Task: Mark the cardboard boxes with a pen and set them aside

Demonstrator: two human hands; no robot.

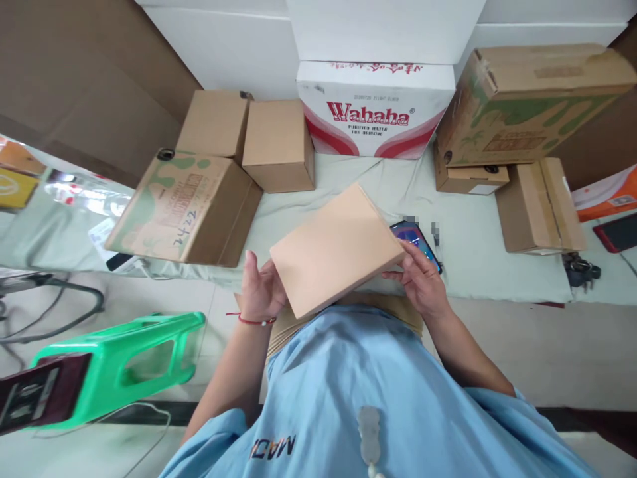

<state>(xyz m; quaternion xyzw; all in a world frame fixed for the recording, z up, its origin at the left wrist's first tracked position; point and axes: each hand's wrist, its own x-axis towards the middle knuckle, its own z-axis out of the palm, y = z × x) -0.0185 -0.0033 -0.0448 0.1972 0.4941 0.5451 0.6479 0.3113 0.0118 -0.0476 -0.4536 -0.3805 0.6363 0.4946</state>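
A flat, plain brown cardboard box (338, 249) is held tilted in front of my body, above the table's near edge. At its right corner, my right hand (421, 275) grips it, with the thumb along the edge and fingers below. My left hand (261, 289) supports the left end; its thumb points up, clear of the cardboard, and its other fingers are partly hidden behind the box. Just beyond my right hand a phone (415, 242) lies on the cloth with its screen lit.
Brown cartons (184, 209) stand on the left of the cloth-covered table (472, 259). A white Wahaha carton (375, 113) is at the back. More cartons (540, 113) are stacked at right, near keys (582, 272). A green stool (124, 365) stands on the floor at left.
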